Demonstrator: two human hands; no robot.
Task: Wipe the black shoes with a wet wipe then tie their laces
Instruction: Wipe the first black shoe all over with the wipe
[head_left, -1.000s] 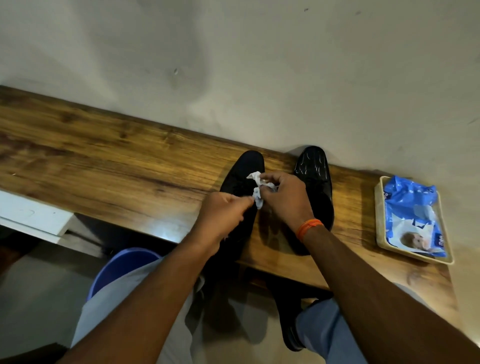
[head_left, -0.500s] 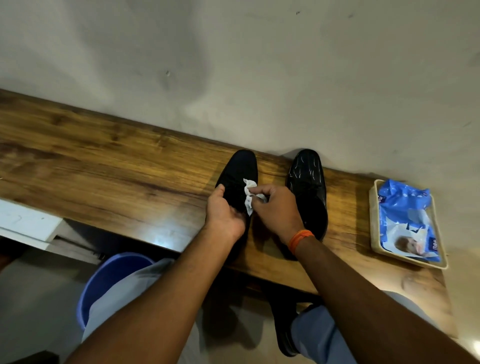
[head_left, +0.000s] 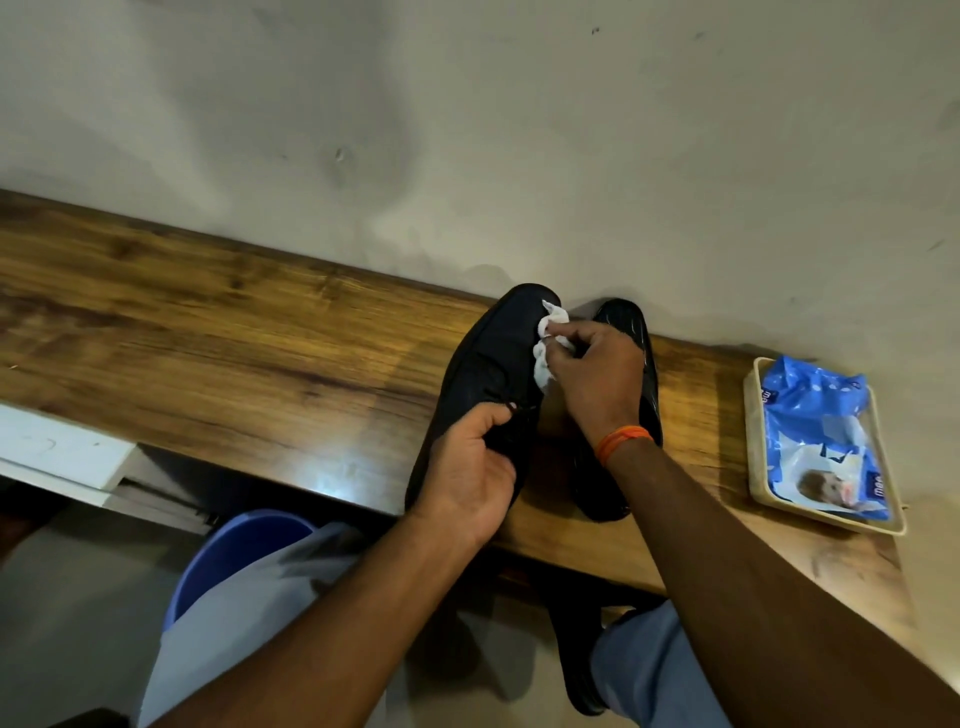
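Our left hand (head_left: 470, 467) steadies the left shoe (head_left: 483, 374) on the desk (head_left: 208, 332); our right hand (head_left: 597, 379) pinches the wipe (head_left: 545, 353) against its toe. A weak grip could let the shoe slide, and the crumpled wipe may miss patches.

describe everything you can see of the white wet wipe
The wet wipe is white, crumpled into a bunched wad, looking like soft damp fabric. The right hand pinches it and presses it against the toe side of the left black shoe, which lies on the wooden bench. Part hides behind the fingers.
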